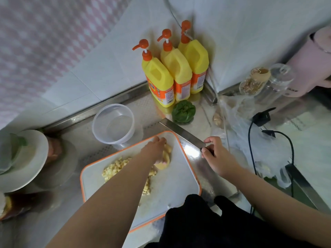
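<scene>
Dicing looks roughly half done: dice (114,169) piled on board (179,176), left hand (155,149) curled over uncut slices (167,155) mid-board, right hand (217,157) gripping knife (180,131) firmly, blade clear of slices.

Head camera looks steeply down, close over the cutting board (182,178) toward the tiled corner.
</scene>
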Action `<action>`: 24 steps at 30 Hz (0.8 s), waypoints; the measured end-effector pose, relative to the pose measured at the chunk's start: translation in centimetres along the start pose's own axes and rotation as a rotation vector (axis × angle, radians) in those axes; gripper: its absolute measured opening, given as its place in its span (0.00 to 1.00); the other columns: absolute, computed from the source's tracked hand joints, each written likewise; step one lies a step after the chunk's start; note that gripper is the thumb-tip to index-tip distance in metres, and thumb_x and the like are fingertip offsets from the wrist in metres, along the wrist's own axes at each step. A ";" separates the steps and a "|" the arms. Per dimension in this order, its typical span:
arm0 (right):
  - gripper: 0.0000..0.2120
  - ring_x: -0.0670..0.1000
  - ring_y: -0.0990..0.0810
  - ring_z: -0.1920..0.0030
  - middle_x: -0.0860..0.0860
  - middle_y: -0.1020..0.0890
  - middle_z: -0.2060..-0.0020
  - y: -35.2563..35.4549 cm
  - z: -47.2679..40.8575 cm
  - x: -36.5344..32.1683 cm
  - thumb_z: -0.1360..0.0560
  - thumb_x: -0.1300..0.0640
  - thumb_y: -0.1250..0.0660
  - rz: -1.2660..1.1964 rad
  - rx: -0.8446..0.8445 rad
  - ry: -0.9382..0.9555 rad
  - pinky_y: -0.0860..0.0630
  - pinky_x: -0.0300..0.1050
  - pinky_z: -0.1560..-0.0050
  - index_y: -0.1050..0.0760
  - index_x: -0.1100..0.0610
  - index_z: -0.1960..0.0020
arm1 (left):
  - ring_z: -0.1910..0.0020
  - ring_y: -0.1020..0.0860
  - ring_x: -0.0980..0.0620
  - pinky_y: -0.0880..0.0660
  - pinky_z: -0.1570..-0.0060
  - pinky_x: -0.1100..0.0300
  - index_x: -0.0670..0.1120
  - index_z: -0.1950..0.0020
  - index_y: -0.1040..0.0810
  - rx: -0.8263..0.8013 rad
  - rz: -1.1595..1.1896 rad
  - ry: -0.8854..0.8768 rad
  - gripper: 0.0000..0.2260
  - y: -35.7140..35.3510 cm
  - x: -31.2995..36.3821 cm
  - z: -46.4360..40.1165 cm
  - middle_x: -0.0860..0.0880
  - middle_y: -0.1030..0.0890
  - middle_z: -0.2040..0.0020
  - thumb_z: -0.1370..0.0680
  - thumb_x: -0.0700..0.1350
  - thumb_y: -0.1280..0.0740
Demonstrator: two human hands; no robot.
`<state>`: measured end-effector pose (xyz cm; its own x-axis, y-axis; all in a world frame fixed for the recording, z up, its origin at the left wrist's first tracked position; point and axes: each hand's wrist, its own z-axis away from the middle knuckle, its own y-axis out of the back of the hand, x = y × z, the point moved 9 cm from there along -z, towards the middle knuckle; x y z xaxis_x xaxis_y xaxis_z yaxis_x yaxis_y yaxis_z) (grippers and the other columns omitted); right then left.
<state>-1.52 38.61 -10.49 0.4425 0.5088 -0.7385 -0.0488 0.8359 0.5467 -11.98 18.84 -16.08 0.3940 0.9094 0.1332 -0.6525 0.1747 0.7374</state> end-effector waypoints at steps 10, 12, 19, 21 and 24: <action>0.11 0.51 0.19 0.62 0.44 0.20 0.57 0.3 1.0 -0.3 0.21 0.52 0.41 -0.009 0.058 0.043 0.22 0.59 0.57 0.40 0.44 0.42 | 0.50 0.25 0.42 0.27 0.54 0.49 0.46 0.44 0.28 0.477 0.115 -0.136 0.12 0.3 1.3 4.5 0.47 0.22 0.50 0.24 0.47 0.32; 0.11 0.52 0.20 0.62 0.45 0.20 0.56 0.2 1.4 -0.5 0.21 0.53 0.41 -0.013 0.073 0.060 0.22 0.59 0.57 0.40 0.45 0.41 | 0.57 0.25 0.43 0.24 0.63 0.49 0.48 0.50 0.30 0.603 0.124 -0.225 0.11 -0.8 2.2 6.5 0.48 0.23 0.56 0.27 0.46 0.30; 0.13 0.52 0.21 0.61 0.44 0.21 0.57 -1.5 2.8 -0.6 0.21 0.55 0.40 0.051 0.062 0.062 0.25 0.55 0.57 0.37 0.52 0.38 | 0.52 0.22 0.45 0.20 0.58 0.54 0.45 0.48 0.25 0.510 -0.019 -0.183 0.37 -6.3 2.9 8.8 0.47 0.22 0.48 0.49 0.62 0.18; 0.13 0.53 0.21 0.60 0.45 0.21 0.57 -1.9 3.0 -0.5 0.21 0.55 0.40 0.067 0.053 0.059 0.25 0.55 0.56 0.36 0.53 0.38 | 0.48 0.23 0.45 0.20 0.53 0.51 0.46 0.46 0.26 0.498 0.017 -0.146 0.40 -6.7 2.7 9.1 0.48 0.23 0.46 0.48 0.70 0.23; 0.13 0.55 0.20 0.60 0.46 0.20 0.56 -2.0 3.2 -0.6 0.21 0.55 0.40 0.078 0.058 0.072 0.25 0.55 0.57 0.36 0.53 0.38 | 0.39 0.28 0.47 0.27 0.42 0.50 0.47 0.37 0.25 0.545 0.153 -0.038 0.36 -6.2 2.0 9.6 0.50 0.25 0.36 0.33 0.72 0.35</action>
<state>1.22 35.93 -9.90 0.3740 0.5866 -0.7184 -0.0279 0.7813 0.6235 -0.94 15.92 -14.08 0.3512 0.8929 0.2816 -0.2791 -0.1873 0.9418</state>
